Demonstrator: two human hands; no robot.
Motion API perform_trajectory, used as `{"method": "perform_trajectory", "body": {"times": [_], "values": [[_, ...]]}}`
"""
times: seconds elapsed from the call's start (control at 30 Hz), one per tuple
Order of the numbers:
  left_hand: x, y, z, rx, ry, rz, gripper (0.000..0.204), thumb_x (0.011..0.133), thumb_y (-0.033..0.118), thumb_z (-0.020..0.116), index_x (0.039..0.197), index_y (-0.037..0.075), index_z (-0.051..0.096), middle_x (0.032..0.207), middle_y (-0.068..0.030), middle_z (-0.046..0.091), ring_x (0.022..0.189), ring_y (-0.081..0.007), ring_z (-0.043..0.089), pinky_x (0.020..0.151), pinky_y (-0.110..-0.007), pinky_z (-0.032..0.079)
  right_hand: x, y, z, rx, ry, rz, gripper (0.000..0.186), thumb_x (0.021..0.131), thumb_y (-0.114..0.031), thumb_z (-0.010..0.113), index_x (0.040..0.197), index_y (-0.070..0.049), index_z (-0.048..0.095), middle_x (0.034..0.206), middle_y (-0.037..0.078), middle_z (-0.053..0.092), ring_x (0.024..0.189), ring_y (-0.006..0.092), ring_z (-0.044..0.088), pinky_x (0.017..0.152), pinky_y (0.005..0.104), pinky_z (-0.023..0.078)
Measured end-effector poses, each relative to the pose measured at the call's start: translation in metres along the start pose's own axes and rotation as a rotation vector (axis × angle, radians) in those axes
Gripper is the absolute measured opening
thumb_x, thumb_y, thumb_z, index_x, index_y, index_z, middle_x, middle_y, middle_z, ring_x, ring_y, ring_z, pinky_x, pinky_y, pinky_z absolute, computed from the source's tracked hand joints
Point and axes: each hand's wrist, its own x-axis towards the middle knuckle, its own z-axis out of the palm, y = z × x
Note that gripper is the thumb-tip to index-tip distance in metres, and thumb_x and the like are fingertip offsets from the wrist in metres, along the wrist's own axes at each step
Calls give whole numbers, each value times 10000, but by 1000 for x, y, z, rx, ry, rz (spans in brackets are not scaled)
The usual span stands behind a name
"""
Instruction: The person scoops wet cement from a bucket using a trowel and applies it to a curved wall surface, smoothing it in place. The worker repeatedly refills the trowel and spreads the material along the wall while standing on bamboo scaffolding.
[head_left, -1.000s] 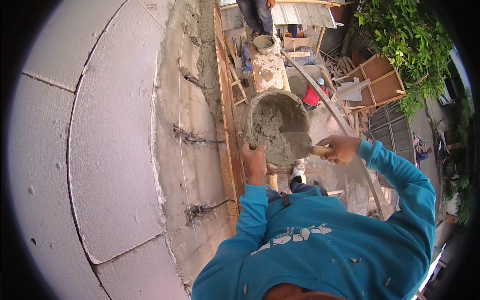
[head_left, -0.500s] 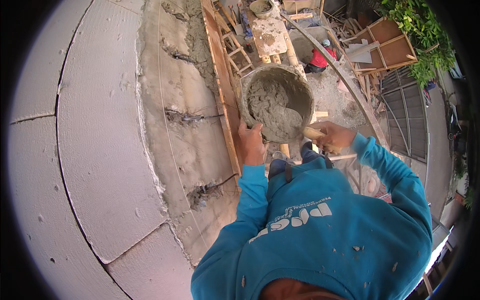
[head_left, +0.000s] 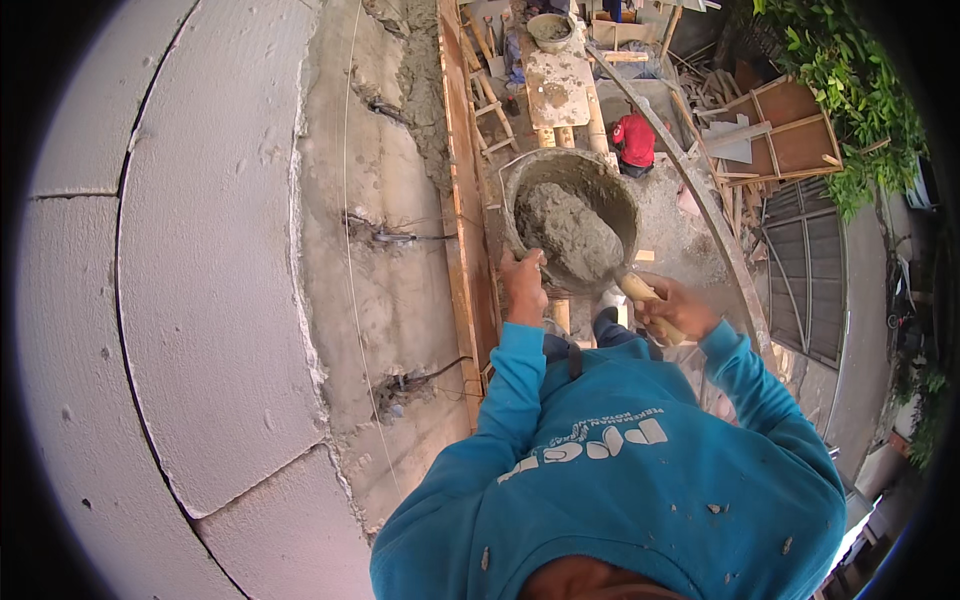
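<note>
A round bucket point(head_left: 612, 192) is held in front of me, its inside wall smeared with grey wet mortar. My left hand point(head_left: 524, 284) closes on the near-left rim. Wrapped round the wooden handle of a trowel point(head_left: 641, 289) are the fingers of my right hand point(head_left: 682, 309), at the bucket's near-right side. The trowel's blade reaches into the bucket beneath a thick heap of mortar point(head_left: 572, 232), which hides most of the blade. What lies under the heap cannot be seen.
Left of me, a wooden board point(head_left: 466, 200) edges a mortar-covered ledge with wire ties and a taut string point(head_left: 355, 270). Pale blocks point(head_left: 215, 300) form a wall beyond. Ahead lies a plank platform point(head_left: 560, 95) bearing another bucket point(head_left: 550, 30). A person in red point(head_left: 634, 140) is below.
Mortar now stands heaped over the trowel blade, where the blade earlier lay lower in the mix. Bucket and hands appear slightly lower and further right. The person in red has shifted posture.
</note>
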Motion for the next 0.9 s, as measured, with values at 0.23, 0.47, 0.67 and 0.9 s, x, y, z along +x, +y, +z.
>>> {"method": "perform_trajectory", "body": {"times": [0.23, 0.47, 0.67, 0.9], "values": [[23, -35, 3, -71, 70, 12, 702, 777, -51, 659, 1411, -88, 362, 1257, -197, 565, 1071, -275, 588, 865, -348, 482, -15, -63, 55, -44, 67, -23, 569, 914, -142, 594, 1426, -55, 361, 786, 46, 526, 504, 102, 501, 400, 254, 437], [26, -86, -11, -169, 120, 33, 700, 739, -82, 634, 1400, -64, 404, 940, -73, 613, 763, -156, 580, 643, -309, 478, 136, -145, 147, -44, 149, -300, 323, 905, -127, 524, 1216, -44, 494, 793, 62, 550, 528, 126, 526, 408, 276, 451], [-4, -67, 15, -262, 90, -2, 328, 766, -81, 612, 1066, 35, 547, 803, -49, 584, 685, -180, 560, 622, -325, 452, 329, -210, 158, -887, 688, -633, 525, 768, -272, 668, 1109, 119, 586, 910, 249, 668, 879, 400, 649, 768, 439, 512], [-5, -59, -4, -220, 69, -4, 396, 797, -45, 627, 1174, 13, 524, 986, -83, 602, 798, -187, 570, 682, -342, 468, 239, -201, 118, -351, 199, -638, 314, 895, -117, 577, 1154, 61, 587, 888, 89, 653, 731, 140, 638, 606, 303, 532]]}}
